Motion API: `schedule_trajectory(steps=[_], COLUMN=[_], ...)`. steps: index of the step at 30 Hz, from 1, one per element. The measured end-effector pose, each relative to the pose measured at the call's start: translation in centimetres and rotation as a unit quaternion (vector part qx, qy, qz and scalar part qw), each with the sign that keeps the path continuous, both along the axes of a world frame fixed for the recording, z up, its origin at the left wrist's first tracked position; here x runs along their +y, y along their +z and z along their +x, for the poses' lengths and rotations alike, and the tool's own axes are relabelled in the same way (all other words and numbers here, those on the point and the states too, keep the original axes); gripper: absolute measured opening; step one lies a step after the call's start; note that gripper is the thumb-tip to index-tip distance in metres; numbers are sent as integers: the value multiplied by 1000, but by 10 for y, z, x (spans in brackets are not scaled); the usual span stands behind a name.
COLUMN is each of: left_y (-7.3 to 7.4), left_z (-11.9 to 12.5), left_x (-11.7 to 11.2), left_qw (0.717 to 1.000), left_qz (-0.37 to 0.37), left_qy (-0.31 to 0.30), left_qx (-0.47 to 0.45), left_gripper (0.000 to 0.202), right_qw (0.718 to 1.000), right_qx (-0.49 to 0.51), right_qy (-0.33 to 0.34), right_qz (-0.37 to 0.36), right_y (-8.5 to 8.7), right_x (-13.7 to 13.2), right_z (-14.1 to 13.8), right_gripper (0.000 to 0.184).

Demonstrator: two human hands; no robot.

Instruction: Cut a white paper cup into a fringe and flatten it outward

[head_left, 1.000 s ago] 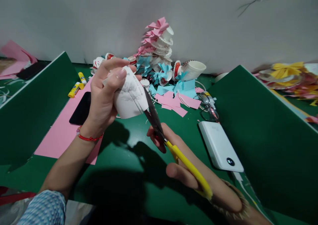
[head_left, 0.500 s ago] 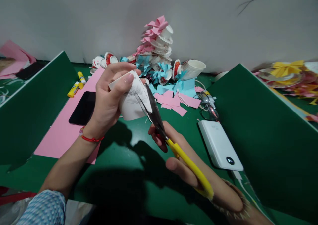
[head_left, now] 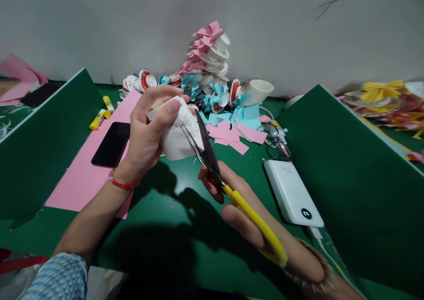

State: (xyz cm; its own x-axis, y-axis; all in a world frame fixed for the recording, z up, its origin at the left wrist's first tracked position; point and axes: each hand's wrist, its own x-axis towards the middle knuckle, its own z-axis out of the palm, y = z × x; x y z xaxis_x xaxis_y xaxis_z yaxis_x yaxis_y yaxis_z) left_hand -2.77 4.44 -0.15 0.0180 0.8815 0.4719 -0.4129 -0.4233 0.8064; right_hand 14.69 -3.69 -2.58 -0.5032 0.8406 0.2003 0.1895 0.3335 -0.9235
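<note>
view: head camera only; it looks down on two bare hands over a green table.
left hand: this hand pinches the white paper piece, the thumb pressed on its front and the other fingers behind.
white paper piece: it is above the table, off the surface, curved, and has a grey print.
right hand: this hand is closed around the yellow handles of the scissors; how each finger sits in the loops cannot be told fully.
scissors: the dark blades are spread apart and reach up to the right edge of the paper; whether they cut into it is not clear.
left side: a black phone lies on a pink sheet, and yellow glue sticks are near its edge.
back: decorated cups stand in a leaning stack against the wall, with blue and pink paper pieces in front.
right side: eyeglasses lie just beyond a white power bank, which has a cable plugged in.
</note>
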Motion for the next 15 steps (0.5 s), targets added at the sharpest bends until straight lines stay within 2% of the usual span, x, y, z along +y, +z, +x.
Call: schedule_trajectory(steps=[4, 7, 12, 15], left_y=[-1, -3, -4, -3], left_z=[-1, -1, 1, 1], left_x=[1, 2, 2, 2], left_qw=[1000, 1000, 998, 999], left_qz=[17, 28, 16, 27], left_qy=[1, 0, 51, 38], left_qx=[-4, -11, 14, 1], left_gripper=[21, 16, 27, 23], right_qw=[1000, 999, 999, 999], right_qx=[8, 10, 14, 11], right_qy=[-9, -19, -33, -40], right_qz=[-22, -28, -21, -12], right_y=[1, 1, 1, 1], right_x=[-1, -1, -2, -3], right_z=[-1, -2, -3, -3], right_gripper=[57, 59, 58, 59])
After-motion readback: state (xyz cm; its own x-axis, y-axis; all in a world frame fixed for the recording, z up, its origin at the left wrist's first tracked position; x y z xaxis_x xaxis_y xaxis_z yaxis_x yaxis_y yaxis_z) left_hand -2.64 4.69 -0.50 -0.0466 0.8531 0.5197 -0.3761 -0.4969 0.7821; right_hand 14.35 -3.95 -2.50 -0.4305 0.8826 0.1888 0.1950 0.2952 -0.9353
